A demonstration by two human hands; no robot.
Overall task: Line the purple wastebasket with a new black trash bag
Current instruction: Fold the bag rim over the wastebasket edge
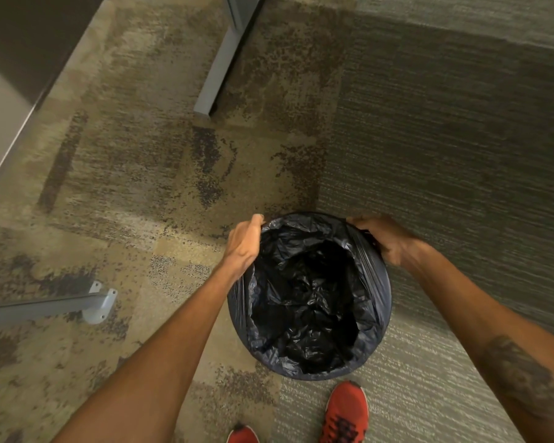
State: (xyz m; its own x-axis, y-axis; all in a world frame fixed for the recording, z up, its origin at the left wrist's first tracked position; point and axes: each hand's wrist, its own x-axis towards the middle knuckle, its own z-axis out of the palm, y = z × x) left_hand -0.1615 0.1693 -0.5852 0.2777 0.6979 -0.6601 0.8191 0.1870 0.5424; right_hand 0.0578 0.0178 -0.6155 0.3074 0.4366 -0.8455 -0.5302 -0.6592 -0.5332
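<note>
A round wastebasket stands on the carpet in front of my feet, fully wrapped by a black trash bag, so its purple wall is hidden. The bag's edge is folded over the rim all the way round, and the crumpled plastic sinks into the basket. My left hand grips the bag's edge at the far left of the rim. At the far right of the rim, my right hand holds the bag's edge, with stretched plastic under its fingers.
Patterned carpet covers the floor. A grey desk leg foot lies ahead and another with a white end cap sits at the left. A dark panel and pale wall run along the far left. My red shoes are just below the basket.
</note>
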